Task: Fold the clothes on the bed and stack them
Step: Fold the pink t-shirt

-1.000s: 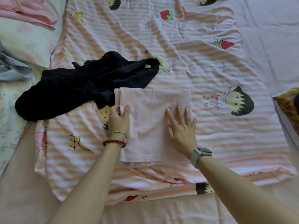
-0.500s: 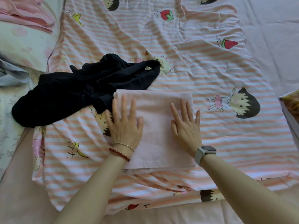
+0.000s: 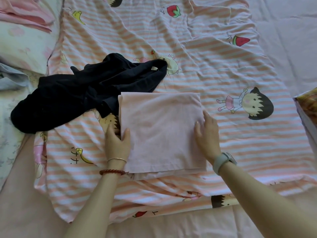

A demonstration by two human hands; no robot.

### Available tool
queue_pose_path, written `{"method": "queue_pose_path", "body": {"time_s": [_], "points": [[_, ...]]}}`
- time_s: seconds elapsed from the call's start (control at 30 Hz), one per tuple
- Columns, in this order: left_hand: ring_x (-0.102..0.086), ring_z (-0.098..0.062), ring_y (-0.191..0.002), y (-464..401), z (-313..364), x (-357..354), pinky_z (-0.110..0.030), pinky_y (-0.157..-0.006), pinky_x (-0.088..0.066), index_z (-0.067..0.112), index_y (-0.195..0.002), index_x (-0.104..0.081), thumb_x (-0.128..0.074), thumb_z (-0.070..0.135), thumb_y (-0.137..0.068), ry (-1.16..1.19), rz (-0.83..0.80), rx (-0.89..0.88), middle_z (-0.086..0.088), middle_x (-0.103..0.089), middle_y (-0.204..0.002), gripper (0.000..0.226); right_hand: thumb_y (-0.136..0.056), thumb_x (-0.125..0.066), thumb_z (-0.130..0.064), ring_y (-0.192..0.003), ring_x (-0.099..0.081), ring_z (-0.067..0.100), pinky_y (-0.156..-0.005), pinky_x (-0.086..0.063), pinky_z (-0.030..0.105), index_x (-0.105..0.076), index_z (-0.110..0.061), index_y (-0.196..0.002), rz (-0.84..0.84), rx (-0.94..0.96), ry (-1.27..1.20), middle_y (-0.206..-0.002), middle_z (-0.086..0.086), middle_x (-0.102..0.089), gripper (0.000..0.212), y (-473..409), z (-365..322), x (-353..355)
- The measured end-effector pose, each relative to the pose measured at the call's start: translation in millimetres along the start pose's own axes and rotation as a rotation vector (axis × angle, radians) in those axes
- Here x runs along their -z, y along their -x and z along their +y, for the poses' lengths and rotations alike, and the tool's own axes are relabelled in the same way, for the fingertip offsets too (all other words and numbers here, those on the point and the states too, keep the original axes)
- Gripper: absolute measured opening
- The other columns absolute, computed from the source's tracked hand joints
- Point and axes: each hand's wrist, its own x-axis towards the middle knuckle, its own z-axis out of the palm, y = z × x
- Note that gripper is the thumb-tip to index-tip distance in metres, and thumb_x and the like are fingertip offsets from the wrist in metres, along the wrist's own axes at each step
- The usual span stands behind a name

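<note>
While both hands grip folded pink garment (image 3: pixel 161 131) edges | black garment (image 3: pixel 82 93) touches its far-left corner

L hand (image 3: pixel 116 143) pinching w/ thumb on top, R hand (image 3: pixel 206 134) curled.
</note>
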Motion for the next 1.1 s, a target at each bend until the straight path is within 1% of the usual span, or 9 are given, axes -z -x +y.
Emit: {"method": "queue_pose_path", "body": {"time_s": [0.1,0.17,0.27,0.4,0.53,0.6,0.77,0.93,1.1], "points": [[-0.056,-0.022,-0.099,-5,-3,8,-0.030,-0.081,-0.042,0.010,-0.117,-0.055,-0.054,0.035,-0.090,0.019,-0.163,0.171,-0.003,-0.060,-0.106,0.037,-0.092,-0.048,-0.020,-0.089,-0.055,0.013,-0.072,-0.042,0.026,-0.051,-0.019,-0.117,-0.148,-0.355,-0.296,-0.115,0.007,-0.059,0.025,17,14,7],[-0.056,-0.024,-0.101,-9,2,8,-0.037,-0.089,-0.046,0.009,-0.120,-0.051,-0.055,0.035,-0.090,0.016,-0.249,0.165,-0.005,-0.060,-0.113,0.040,-0.093,-0.049,-0.020,-0.093,-0.055,0.012,-0.073,-0.042,0.022,-0.048,-0.018,-0.125,-0.196,-0.413,-0.425,-0.115,0.001,-0.057,0.032,17,14,9],[-0.055,-0.026,-0.103,-6,11,4,-0.036,-0.089,-0.045,0.007,-0.123,-0.043,-0.056,0.031,-0.090,-0.014,-0.287,0.144,-0.003,-0.056,-0.111,0.043,-0.091,-0.052,-0.013,-0.100,-0.053,0.014,-0.081,-0.042,0.025,-0.044,-0.014,-0.129,-0.232,-0.388,-0.467,-0.116,-0.001,-0.054,0.038,15,6,11],[-0.049,-0.017,-0.094,8,22,6,-0.025,-0.078,-0.037,0.003,-0.125,-0.040,-0.056,0.020,-0.091,0.075,-0.206,0.088,-0.001,-0.050,-0.107,0.042,-0.088,-0.053,-0.007,-0.090,-0.055,0.013,-0.077,-0.043,0.027,-0.050,-0.010,-0.117,-0.176,-0.326,-0.436,-0.109,0.005,-0.058,0.030,17,-4,20],[-0.049,-0.012,-0.094,50,43,6,-0.018,-0.076,-0.037,0.005,-0.126,-0.045,-0.059,0.012,-0.089,0.131,-0.100,0.009,0.003,-0.051,-0.104,0.041,-0.086,-0.053,-0.002,-0.080,-0.054,-0.010,-0.066,-0.040,0.005,-0.054,-0.020,-0.105,-0.105,-0.133,-0.403,-0.094,-0.012,-0.058,0.027,35,-7,48],[-0.050,-0.012,-0.096,82,55,4,-0.015,-0.076,-0.038,0.004,-0.125,-0.046,-0.058,0.008,-0.088,0.190,-0.093,0.013,0.003,-0.052,-0.105,0.038,-0.085,-0.053,0.000,-0.080,-0.052,-0.017,-0.065,-0.039,0.002,-0.054,-0.024,-0.102,-0.106,-0.102,-0.402,-0.092,-0.018,-0.056,0.029,49,-1,73],[-0.054,-0.014,-0.096,162,90,-24,-0.021,-0.079,-0.041,0.005,-0.118,-0.050,-0.057,0.003,-0.088,0.278,-0.113,0.042,0.001,-0.055,-0.104,0.031,-0.085,-0.055,0.005,-0.083,-0.053,-0.016,-0.069,-0.037,0.002,-0.057,-0.016,-0.106,-0.095,-0.086,-0.391,-0.093,-0.014,-0.059,0.029,78,40,156],[-0.056,-0.008,-0.083,220,159,-99,-0.009,-0.069,-0.043,0.012,-0.110,-0.051,-0.058,-0.001,-0.086,0.352,-0.120,0.019,-0.002,-0.058,-0.100,0.028,-0.086,-0.057,0.002,-0.084,-0.053,-0.011,-0.074,-0.037,0.002,-0.059,-0.008,-0.110,-0.026,-0.064,-0.324,-0.102,-0.004,-0.061,0.026,65,98,262],[-0.056,-0.017,-0.092,265,258,-198,-0.026,-0.082,-0.047,0.009,-0.109,-0.051,-0.057,-0.003,-0.086,0.460,-0.175,-0.027,-0.009,-0.059,-0.105,0.026,-0.087,-0.058,-0.004,-0.090,-0.052,-0.015,-0.076,-0.037,-0.002,-0.056,-0.020,-0.119,0.079,-0.026,-0.306,-0.105,-0.017,-0.059,0.035,15,152,386]]}}
